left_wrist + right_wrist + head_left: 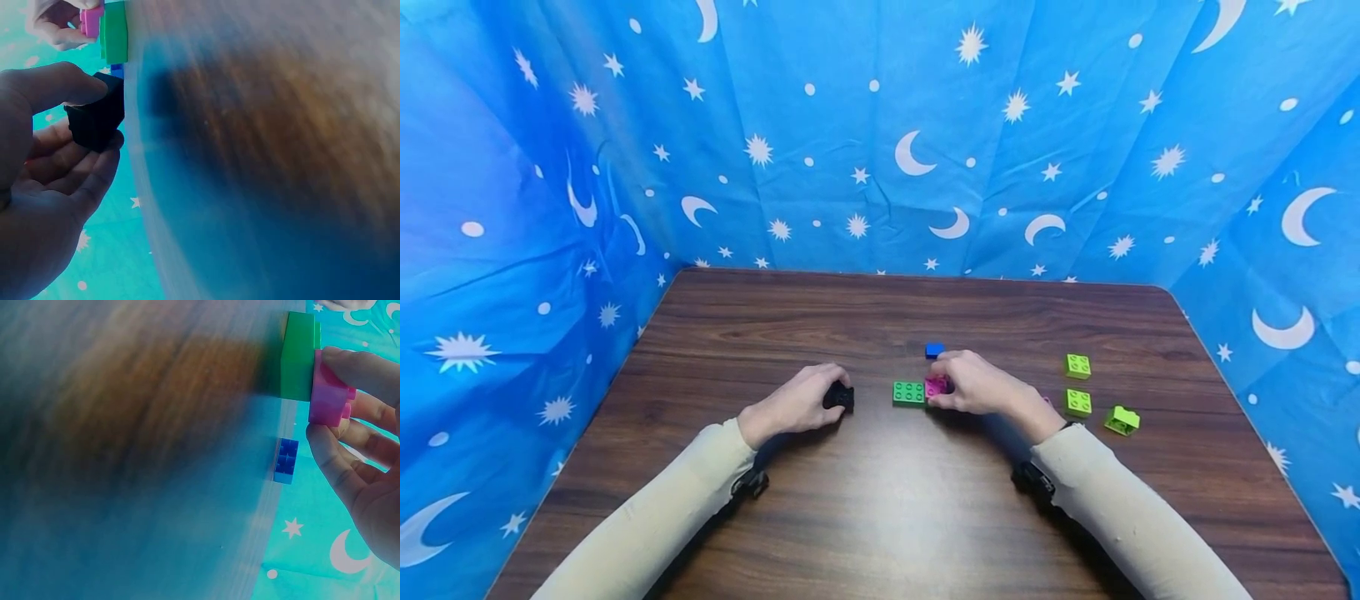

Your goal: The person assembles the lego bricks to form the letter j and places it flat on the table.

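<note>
My left hand (801,402) grips a black brick (97,115) between the thumb and fingers, left of the middle of the table. My right hand (973,383) pinches a pink brick (330,394), its studs facing up, with the thumb on one side and fingertips on the other. A green brick (909,394) with two rows of studs lies between the hands. The pink brick is right at its right end and stands higher than it in both wrist views. Just beyond the right fingers lies a small blue brick (935,351).
To the right of my right hand are two lime bricks, a far one (1078,366) and a nearer one (1078,403), studs up. A third lime brick (1122,420) lies tipped over. Something pink (1047,399) shows partly behind the right wrist. Blue star-patterned cloth (880,167) surrounds the wooden table (880,517).
</note>
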### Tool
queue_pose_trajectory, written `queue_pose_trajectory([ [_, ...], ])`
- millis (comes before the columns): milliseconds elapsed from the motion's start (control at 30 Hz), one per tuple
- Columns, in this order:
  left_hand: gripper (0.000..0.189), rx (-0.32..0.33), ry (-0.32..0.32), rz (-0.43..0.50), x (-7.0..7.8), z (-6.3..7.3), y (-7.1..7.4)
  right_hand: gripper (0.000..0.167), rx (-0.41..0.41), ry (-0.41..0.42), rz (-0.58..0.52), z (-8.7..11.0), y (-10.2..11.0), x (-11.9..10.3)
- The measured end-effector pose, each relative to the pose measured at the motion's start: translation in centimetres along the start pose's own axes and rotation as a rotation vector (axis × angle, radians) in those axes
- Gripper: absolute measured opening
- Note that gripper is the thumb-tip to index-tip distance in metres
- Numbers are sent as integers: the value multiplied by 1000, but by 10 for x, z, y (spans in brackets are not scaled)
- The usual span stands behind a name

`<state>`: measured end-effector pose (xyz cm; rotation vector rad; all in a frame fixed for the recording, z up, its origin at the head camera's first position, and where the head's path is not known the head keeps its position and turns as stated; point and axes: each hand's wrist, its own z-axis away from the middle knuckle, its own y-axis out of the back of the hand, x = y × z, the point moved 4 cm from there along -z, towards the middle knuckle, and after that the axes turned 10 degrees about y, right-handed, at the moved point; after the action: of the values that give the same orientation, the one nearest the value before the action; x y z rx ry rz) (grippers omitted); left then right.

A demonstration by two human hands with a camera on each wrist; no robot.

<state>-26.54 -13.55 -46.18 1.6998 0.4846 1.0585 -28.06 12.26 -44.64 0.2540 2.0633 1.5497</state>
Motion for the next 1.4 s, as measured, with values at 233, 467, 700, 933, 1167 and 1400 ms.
queue_pose_trajectory([
  [233, 43, 16, 2, -30, 3, -3, -3, 18, -14, -2, -5, 0, -2, 0],
  [467, 37, 42, 16, 42, 5, -10, -4, 20, -7, -6, 1, 0, -2, 0],
  [700, 38, 21, 27, 57, 11, -14, -9, 20, 1, 1, 12, 0, -1, -1],
  [933, 40, 16, -22, 52, 19, -21, -11, 20, 3, 0, 18, 1, -1, -1],
  [1167, 42, 9, -56, 28, 25, -30, -11, 21, 7, -7, 25, 1, -1, -1],
  [1400, 41, 10, -65, 21, 31, -38, -13, 22, 12, -14, 12, 1, -2, 0],
])
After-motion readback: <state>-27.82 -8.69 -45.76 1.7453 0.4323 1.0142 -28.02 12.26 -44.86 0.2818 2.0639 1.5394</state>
